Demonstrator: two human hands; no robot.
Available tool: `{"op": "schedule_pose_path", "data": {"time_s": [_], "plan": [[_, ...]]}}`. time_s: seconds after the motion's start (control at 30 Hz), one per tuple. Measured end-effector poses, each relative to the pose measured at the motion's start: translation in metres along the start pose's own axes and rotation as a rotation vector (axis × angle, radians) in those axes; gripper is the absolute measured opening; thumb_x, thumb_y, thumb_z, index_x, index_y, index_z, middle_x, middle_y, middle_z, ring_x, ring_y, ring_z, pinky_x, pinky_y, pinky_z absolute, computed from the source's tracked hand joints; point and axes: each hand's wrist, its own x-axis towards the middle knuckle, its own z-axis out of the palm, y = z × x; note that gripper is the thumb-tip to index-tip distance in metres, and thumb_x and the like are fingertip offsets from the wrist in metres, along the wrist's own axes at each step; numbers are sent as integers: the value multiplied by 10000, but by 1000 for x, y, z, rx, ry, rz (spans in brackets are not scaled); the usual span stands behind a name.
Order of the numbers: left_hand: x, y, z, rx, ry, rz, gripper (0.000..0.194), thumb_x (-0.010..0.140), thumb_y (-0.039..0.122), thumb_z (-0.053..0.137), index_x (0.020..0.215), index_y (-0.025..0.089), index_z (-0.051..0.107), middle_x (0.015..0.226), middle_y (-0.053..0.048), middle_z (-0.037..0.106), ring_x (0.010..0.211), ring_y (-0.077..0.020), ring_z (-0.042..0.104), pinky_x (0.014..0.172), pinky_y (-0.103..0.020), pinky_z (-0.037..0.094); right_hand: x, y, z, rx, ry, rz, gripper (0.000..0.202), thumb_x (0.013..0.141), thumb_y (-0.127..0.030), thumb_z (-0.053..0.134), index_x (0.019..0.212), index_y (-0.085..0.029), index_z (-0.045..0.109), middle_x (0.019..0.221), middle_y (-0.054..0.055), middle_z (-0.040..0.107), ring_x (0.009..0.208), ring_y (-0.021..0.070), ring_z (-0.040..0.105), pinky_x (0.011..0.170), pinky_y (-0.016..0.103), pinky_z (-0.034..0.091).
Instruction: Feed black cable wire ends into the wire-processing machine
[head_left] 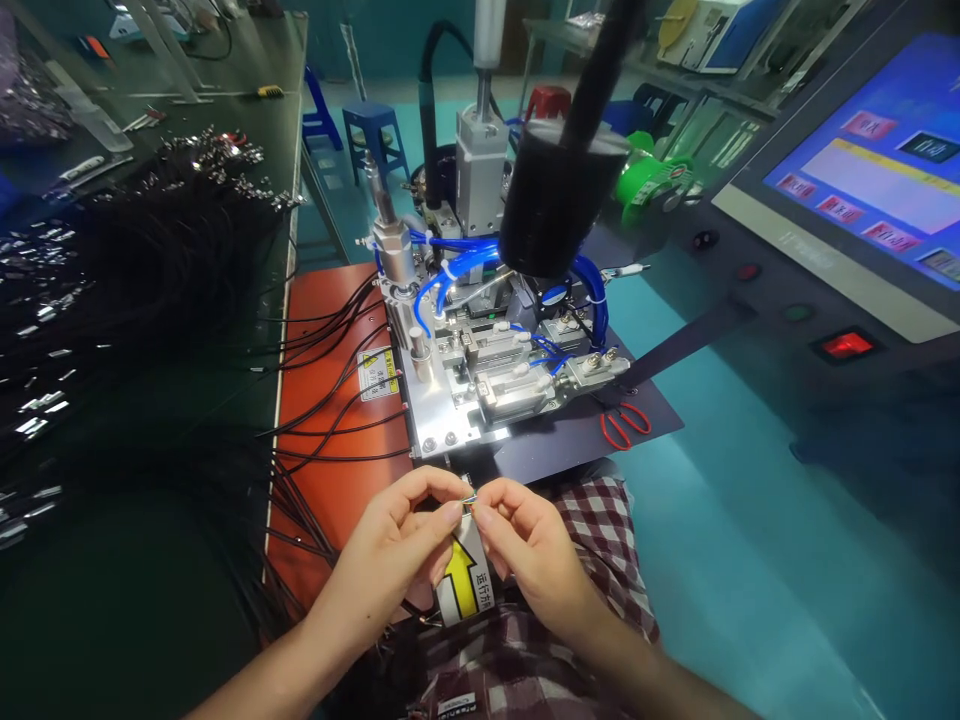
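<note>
Thin coloured wires (468, 499) are pinched between the fingertips of both hands, low in the middle of the view. My left hand (409, 525) is closed on them from the left, thumb against forefinger. From the right, my right hand (525, 525) grips the wires the same way, its tips almost touching the left ones. Just below lies a white label with a yellow arrow (461, 580). In front stands a metal machine fixture (442, 400) with blue air tubes (469, 262). Several black cables (337, 435) run into its left side.
A dark table (247, 130) with a large heap of black cables (157, 230) is at the left. Red-handled scissors (626, 428) lie on the machine's right base. A control panel screen (885, 170) stands at the right. A black nozzle (559, 200) hangs over the fixture.
</note>
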Motion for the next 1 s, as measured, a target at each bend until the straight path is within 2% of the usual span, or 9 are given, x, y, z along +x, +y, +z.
{"op": "schedule_pose_path", "data": {"time_s": [0.13, 0.27, 0.5, 0.67, 0.8, 1.0], "plan": [[0, -3, 0, -43, 15, -38, 200, 831, 386, 570, 849, 189, 537, 389, 62, 493, 321, -54, 381, 349, -141, 285, -2, 1, 1, -80, 8, -35, 239, 825, -373, 583, 718, -171, 511, 556, -65, 408, 466, 67, 323, 440, 209, 269], [-1, -6, 2, -85, 29, -16, 209, 831, 393, 569, 829, 187, 536, 384, 58, 502, 303, -57, 350, 340, -160, 267, -5, 2, 1, -193, 30, -85, 201, 851, -329, 548, 726, -176, 510, 595, -49, 422, 503, 83, 346, 477, 218, 311], [-3, -7, 8, -122, 125, 7, 218, 823, 405, 571, 799, 197, 511, 395, 98, 372, 329, -42, 252, 324, -142, 246, -7, 19, 6, -383, 102, -222, 137, 902, -275, 457, 810, -189, 512, 696, -7, 508, 607, 122, 454, 579, 247, 377], [-2, -9, 6, -90, 77, -22, 234, 829, 427, 554, 863, 197, 526, 437, 96, 366, 343, -41, 253, 323, -143, 251, -6, 26, 8, -417, 142, -265, 120, 905, -252, 453, 828, -192, 523, 715, 0, 537, 634, 131, 487, 606, 256, 389], [0, -10, 4, -21, 70, -36, 253, 803, 421, 591, 867, 179, 556, 438, 93, 367, 360, -38, 282, 343, -140, 248, -6, 17, 0, -368, 90, -250, 123, 889, -251, 487, 795, -185, 532, 729, 7, 538, 652, 131, 491, 619, 257, 396], [-1, -10, 4, 39, 94, -60, 259, 779, 422, 609, 829, 171, 576, 430, 87, 363, 376, -45, 277, 349, -145, 248, 3, 3, -13, -9, -40, -68, 187, 837, -350, 567, 773, -181, 520, 589, -51, 443, 491, 85, 379, 476, 219, 303]]}}
